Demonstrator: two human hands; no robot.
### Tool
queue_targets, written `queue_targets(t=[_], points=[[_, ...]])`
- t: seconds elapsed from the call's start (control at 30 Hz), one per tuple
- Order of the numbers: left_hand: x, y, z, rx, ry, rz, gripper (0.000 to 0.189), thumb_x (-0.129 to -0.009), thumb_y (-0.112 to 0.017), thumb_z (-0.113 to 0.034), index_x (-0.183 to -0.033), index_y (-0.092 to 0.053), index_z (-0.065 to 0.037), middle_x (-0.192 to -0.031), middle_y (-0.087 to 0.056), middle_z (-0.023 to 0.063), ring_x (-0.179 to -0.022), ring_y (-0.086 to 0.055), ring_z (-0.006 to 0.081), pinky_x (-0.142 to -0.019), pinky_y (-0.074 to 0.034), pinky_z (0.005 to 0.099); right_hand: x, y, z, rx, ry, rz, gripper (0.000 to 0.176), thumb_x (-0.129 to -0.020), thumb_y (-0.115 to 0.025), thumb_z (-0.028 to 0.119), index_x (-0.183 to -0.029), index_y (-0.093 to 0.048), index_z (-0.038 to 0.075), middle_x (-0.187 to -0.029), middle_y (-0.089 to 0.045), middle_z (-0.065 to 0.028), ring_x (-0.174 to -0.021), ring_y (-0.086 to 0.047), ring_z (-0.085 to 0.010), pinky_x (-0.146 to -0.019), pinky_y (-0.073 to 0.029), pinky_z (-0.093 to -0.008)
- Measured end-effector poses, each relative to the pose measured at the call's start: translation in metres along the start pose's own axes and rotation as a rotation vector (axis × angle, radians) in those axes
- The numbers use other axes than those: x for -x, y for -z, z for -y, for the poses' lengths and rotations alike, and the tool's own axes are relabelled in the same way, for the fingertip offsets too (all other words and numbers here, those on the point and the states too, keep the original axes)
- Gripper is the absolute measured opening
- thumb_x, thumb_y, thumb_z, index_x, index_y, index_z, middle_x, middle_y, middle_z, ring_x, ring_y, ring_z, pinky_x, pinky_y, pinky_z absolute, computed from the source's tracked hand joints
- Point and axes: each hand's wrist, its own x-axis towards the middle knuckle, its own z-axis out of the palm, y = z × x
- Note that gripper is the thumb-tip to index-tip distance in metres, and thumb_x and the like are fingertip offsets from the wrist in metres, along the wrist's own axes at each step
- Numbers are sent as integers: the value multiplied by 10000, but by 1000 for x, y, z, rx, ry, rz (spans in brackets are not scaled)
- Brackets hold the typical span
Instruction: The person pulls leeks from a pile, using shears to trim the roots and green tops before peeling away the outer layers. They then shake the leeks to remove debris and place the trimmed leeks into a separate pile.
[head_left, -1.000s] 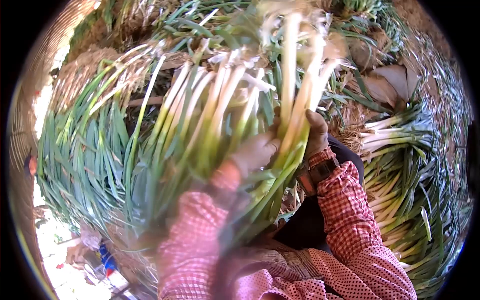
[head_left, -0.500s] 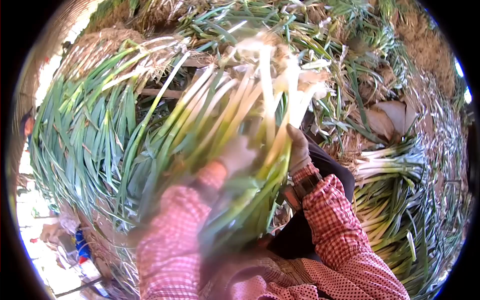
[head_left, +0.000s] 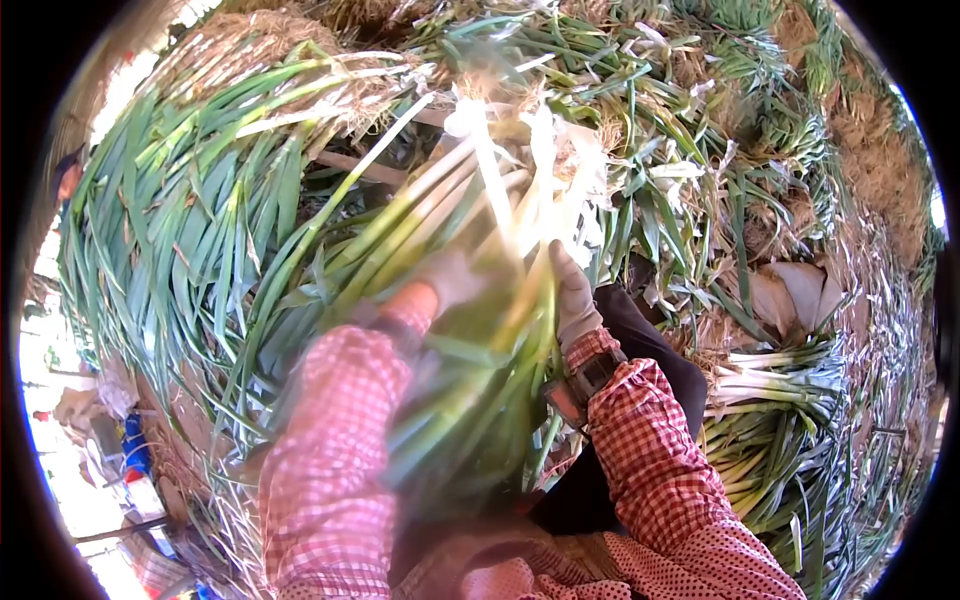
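Observation:
My right hand [head_left: 573,295], in a pale glove, is wrapped round the right side of a bunch of long green onions [head_left: 541,190]. Their white stems and roots point away from me, and the green leaves hang towards my lap. Motion blur smears my left hand [head_left: 455,280], also gloved, which lies over the stems on the left side of the bunch. Its fingers do not show clearly. Beyond it, more green onions [head_left: 400,225] lie slanted beside the bunch.
A thick heap of green onions [head_left: 190,220] spreads on the left. Stacked bunches [head_left: 770,390] lie at the right, near my dark-trousered knee [head_left: 650,350]. Loose leaves [head_left: 680,190] and a dry brown sheet-like piece [head_left: 795,295] are at the back right. Assorted clutter [head_left: 125,440] stands lower left.
The bunch and my right hand have shifted left against the surrounding heap. My left hand stays blurred over the stems. The whole view has tilted slightly.

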Motion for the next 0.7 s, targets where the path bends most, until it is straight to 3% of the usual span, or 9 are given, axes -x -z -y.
queue_targets(t=[0.07,0.13,0.2,0.3,0.37,0.53,0.6,0.67,0.7], points=[[0,-3,-6,70,-5,102,971,-735,-762,-707,-1328,-554,32,-1201,-670,254,-1138,-649,368,-988,-492,407,3,8,3,14,-23,125,483,-932,-677,451,-1259,-593,105,-1095,-671,-71,-931,-652,-230,-816,-558,-390],[28,-2,-23,62,-175,1,905,-720,-756,-735,-1230,-603,-3,-1126,-698,208,-1049,-682,328,-918,-527,399,22,14,6,-184,-85,276,571,-924,-671,513,-1309,-564,105,-1165,-665,-73,-1029,-659,-244,-843,-576,-412],[56,14,-44,109,-239,131,977,-777,-687,-740,-1373,-538,20,-1321,-615,256,-1242,-596,356,-1067,-462,399,56,-4,9,-285,-38,344,604,-909,-687,525,-1320,-558,100,-1196,-663,-82,-1065,-658,-266,-885,-576,-426],[36,-31,-23,55,-375,-17,851,-814,-668,-733,-1255,-592,-9,-1081,-696,211,-1018,-684,329,-898,-536,390,61,5,4,-287,52,237,624,-881,-725,515,-1311,-573,89,-1224,-662,-100,-1080,-657,-288,-936,-561,-464],[25,-50,-8,172,-466,-91,830,-847,-635,-724,-1264,-595,-8,-1070,-695,215,-1005,-685,329,-900,-535,395,55,31,0,-317,18,205,619,-880,-725,514,-1303,-583,85,-1221,-663,-107,-1091,-652,-294,-953,-550,-474],[43,21,-24,-130,-108,-17,573,-868,-729,-489,-1269,-605,-97,-1072,-693,226,-1037,-673,374,-852,-549,455,52,27,-7,-351,-16,158,622,-870,-732,515,-1304,-587,93,-1235,-659,-125,-1124,-635,-314,-994,-522,-495],[38,22,-3,-458,-38,-446,449,-843,-751,-368,-1167,-636,-79,-1075,-691,230,-999,-677,388,-819,-548,480,53,30,-7,-295,4,84,638,-864,-743,504,-1314,-580,83,-1238,-657,-126,-1132,-630,-311,-1004,-515,-477],[21,26,23,-655,43,-225,373,-865,-722,-328,-1113,-645,-61,-1111,-684,235,-1015,-680,365,-842,-546,473,52,29,-6,-300,8,86,641,-863,-755,477,-1315,-574,60,-1237,-653,-129,-1134,-625,-297,-1011,-512,-456],[17,42,14,-670,104,-25,381,-895,-666,-317,-1162,-635,-48,-1137,-676,244,-1042,-674,378,-879,-538,490,50,35,-9,-281,33,77,641,-861,-758,473,-1311,-575,56,-1234,-654,-129,-1135,-625,-294,-1010,-513,-454]])
